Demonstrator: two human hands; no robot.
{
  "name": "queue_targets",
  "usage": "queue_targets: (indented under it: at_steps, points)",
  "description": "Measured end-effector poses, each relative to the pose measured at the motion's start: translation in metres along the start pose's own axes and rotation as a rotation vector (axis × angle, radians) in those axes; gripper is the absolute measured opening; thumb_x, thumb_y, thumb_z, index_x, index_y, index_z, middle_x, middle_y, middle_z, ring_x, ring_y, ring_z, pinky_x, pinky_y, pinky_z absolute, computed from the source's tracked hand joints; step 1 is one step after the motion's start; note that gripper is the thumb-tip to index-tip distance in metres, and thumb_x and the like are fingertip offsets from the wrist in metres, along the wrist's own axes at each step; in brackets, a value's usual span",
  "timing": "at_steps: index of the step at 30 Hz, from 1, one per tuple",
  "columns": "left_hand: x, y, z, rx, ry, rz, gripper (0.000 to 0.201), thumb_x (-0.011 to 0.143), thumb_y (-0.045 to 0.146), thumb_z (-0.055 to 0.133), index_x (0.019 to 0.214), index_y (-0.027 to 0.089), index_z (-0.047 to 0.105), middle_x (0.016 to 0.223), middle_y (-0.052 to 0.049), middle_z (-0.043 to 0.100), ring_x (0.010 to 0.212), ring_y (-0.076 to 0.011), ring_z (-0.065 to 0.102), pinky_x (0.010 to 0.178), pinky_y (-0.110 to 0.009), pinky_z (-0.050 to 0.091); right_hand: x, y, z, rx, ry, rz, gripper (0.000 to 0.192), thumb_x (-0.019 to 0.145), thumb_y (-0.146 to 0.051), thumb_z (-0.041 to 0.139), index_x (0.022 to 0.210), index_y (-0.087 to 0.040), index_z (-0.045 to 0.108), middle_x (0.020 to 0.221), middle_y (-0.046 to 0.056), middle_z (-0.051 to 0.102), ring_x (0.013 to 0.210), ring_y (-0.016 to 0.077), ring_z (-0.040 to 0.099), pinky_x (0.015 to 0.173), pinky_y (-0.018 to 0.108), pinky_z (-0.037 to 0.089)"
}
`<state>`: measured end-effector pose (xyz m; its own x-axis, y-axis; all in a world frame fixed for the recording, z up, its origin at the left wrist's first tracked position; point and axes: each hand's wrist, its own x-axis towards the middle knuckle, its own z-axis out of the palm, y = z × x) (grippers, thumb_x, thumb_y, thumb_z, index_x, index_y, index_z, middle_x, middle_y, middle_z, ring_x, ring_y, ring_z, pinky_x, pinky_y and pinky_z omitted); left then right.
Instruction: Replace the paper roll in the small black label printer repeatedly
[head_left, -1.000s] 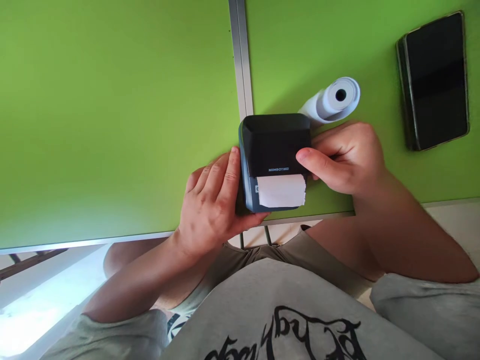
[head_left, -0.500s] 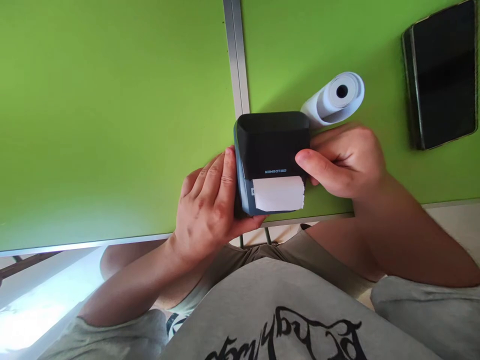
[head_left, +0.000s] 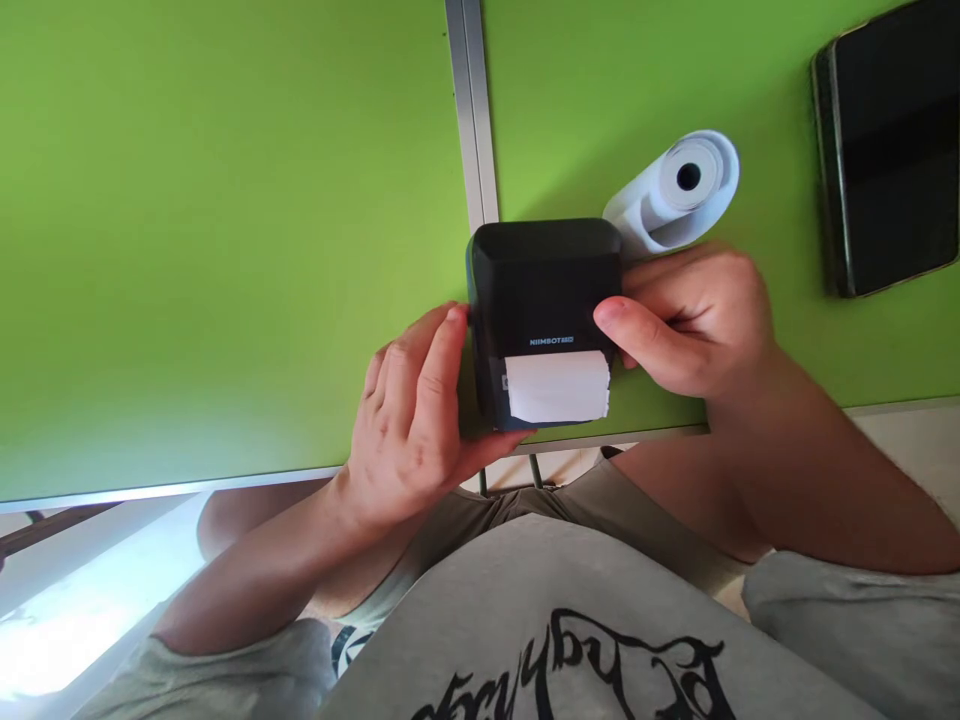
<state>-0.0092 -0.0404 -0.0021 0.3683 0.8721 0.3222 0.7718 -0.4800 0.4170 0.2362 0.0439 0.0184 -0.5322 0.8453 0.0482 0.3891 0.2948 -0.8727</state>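
Left hand point(head_left: 409, 420) cupped, fingers curled upward, thumb tucked under; right hand point(head_left: 694, 320) half-closed, thumb extended leftward; forearms bare, angled inward.

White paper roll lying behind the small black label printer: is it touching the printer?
Cannot tell. In the head view the white paper roll meets the black label printer's top right corner, hiding any gap.

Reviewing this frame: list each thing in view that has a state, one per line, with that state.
label printer: lid closed, standing on the green table near its front edge, held from both sides.
paper strip: sticking out of the printer's slot, end edge ragged.
paper roll: lying on its side behind the printer, wound up.
phone: lying flat, screen dark.
left hand: gripping the printer's left side.
right hand: gripping the printer's right side, thumb on its front.
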Motion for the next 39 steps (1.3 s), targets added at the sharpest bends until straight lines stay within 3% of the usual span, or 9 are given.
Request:
queue_targets:
  at_steps: [4,9,16,25,29,33,39]
  points:
    - [-0.001,-0.001,-0.001,-0.015,0.010,0.024,0.107,0.087,0.061,0.074,0.165,0.015,0.020,0.144,-0.020,0.063,0.131,-0.0311,0.065,0.105,-0.041,0.059,-0.001,0.000,0.001,0.001,0.021,0.016,0.068,0.095,-0.048,0.064,0.042,-0.013,0.040,0.042,-0.001,0.038,0.042,0.0015,0.031,0.046,0.029,0.016]
    - [-0.002,-0.002,-0.003,-0.029,-0.010,0.085,0.108,0.089,0.054,0.076,0.165,0.004,0.017,0.149,-0.024,0.058,0.136,-0.0288,0.062,0.111,-0.037,0.057,-0.002,-0.002,0.000,0.021,0.016,0.034,0.069,0.093,-0.053,0.066,0.042,-0.012,0.043,0.042,-0.001,0.040,0.043,0.0002,0.031,0.047,0.028,0.016]
    - [-0.005,0.008,-0.002,-0.037,-0.085,0.008,0.108,0.095,0.048,0.070,0.167,0.016,-0.002,0.163,-0.018,0.041,0.143,-0.0326,0.055,0.109,-0.045,0.061,-0.001,-0.003,0.002,0.013,0.039,0.041,0.070,0.093,-0.054,0.064,0.041,-0.013,0.042,0.041,-0.002,0.037,0.041,0.0017,0.031,0.046,0.030,0.015]
    - [-0.002,0.007,0.000,-0.019,-0.077,0.070,0.111,0.093,0.052,0.071,0.166,0.007,0.000,0.160,-0.027,0.042,0.147,-0.0358,0.049,0.115,-0.048,0.056,0.001,-0.003,0.001,-0.019,0.014,-0.002,0.069,0.094,-0.051,0.064,0.041,-0.013,0.041,0.042,-0.002,0.035,0.043,0.0013,0.031,0.046,0.029,0.016]
    - [-0.001,0.007,-0.001,-0.024,-0.082,0.060,0.110,0.095,0.051,0.069,0.166,0.007,-0.002,0.159,-0.027,0.044,0.147,-0.0350,0.049,0.116,-0.048,0.054,0.000,-0.003,0.000,0.000,0.024,-0.041,0.072,0.094,-0.052,0.064,0.041,-0.013,0.035,0.042,-0.002,0.029,0.044,0.0020,0.026,0.046,0.029,0.015]
    - [-0.001,0.006,-0.001,-0.042,-0.099,0.059,0.106,0.096,0.052,0.066,0.166,0.008,-0.001,0.159,-0.027,0.046,0.146,-0.0343,0.051,0.117,-0.046,0.053,-0.001,-0.002,-0.001,0.039,0.001,-0.052,0.066,0.093,-0.048,0.066,0.043,-0.013,0.043,0.042,-0.002,0.035,0.042,0.0013,0.030,0.043,0.027,0.015]
    - [0.002,0.005,-0.002,-0.051,-0.101,0.055,0.106,0.097,0.053,0.065,0.167,0.009,0.000,0.152,-0.027,0.053,0.142,-0.0346,0.056,0.114,-0.046,0.056,-0.002,0.002,-0.002,0.067,-0.025,-0.022,0.071,0.093,-0.057,0.062,0.041,-0.014,0.039,0.042,-0.001,0.035,0.043,0.0035,0.032,0.046,0.030,0.015]
